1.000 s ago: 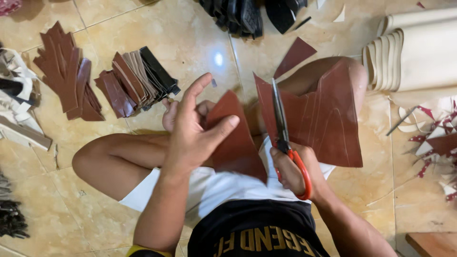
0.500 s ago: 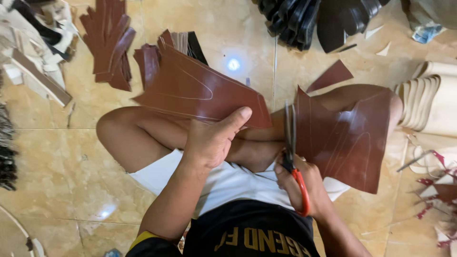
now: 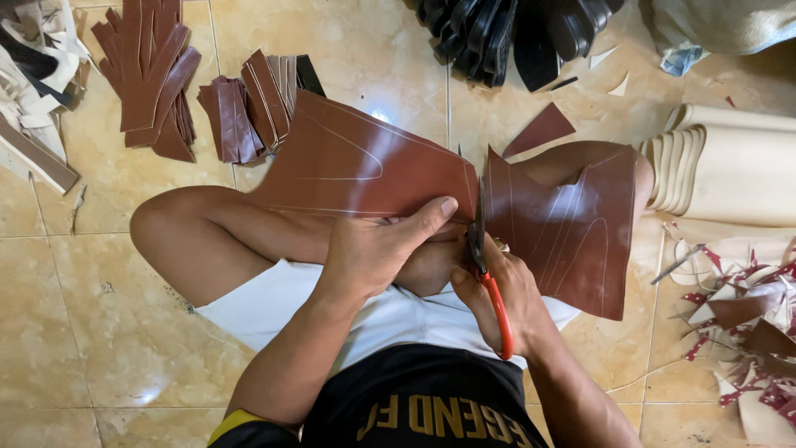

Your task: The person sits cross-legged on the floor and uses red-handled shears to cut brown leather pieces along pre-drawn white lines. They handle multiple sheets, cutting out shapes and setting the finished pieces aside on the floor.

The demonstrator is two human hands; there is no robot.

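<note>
I sit cross-legged on a tiled floor with a large brown leather sheet point(image 3: 356, 166) across my knees, marked with pale pattern lines. My left hand point(image 3: 381, 249) grips its near edge, thumb on top. My right hand point(image 3: 506, 299) holds red-handled scissors point(image 3: 485, 265) with the blades upright in a cut that splits the sheet. The part right of the blades point(image 3: 572, 224) drapes over my right knee.
Stacks of cut brown leather pieces point(image 3: 149, 75) point(image 3: 249, 104) lie on the floor at upper left. Black shoe parts point(image 3: 514, 33) sit at the top. Cream rolled material point(image 3: 730, 166) lies at right, with leather scraps point(image 3: 746, 315) below it and a brown offcut point(image 3: 539, 129) near my knee.
The left hand has spread the leather sheet flat and out to the left over my knee. The scissors stay in the cut, and the view has shifted slightly.
</note>
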